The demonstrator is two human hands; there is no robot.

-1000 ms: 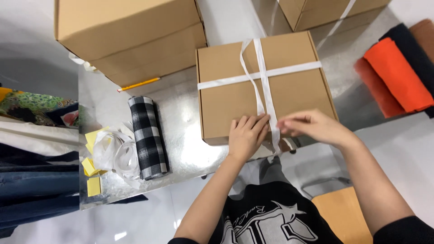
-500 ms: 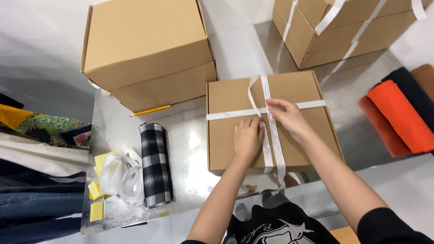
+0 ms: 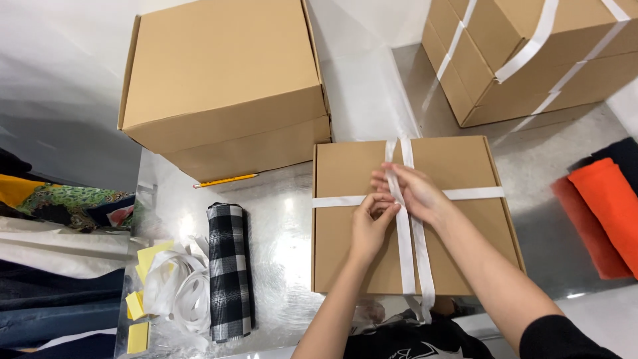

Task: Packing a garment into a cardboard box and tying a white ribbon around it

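Centrally, left hand (image 3: 369, 229) and right hand (image 3: 413, 193) fingers pinch white ribbon (image 3: 403, 239) crossing flat cardboard box (image 3: 465, 233).

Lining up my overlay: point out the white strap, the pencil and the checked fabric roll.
white strap (image 3: 478, 193): head view, on the crosswise band right of the hands.
pencil (image 3: 224, 180): head view, middle of its yellow shaft.
checked fabric roll (image 3: 229, 272): head view, middle of the roll's top side.
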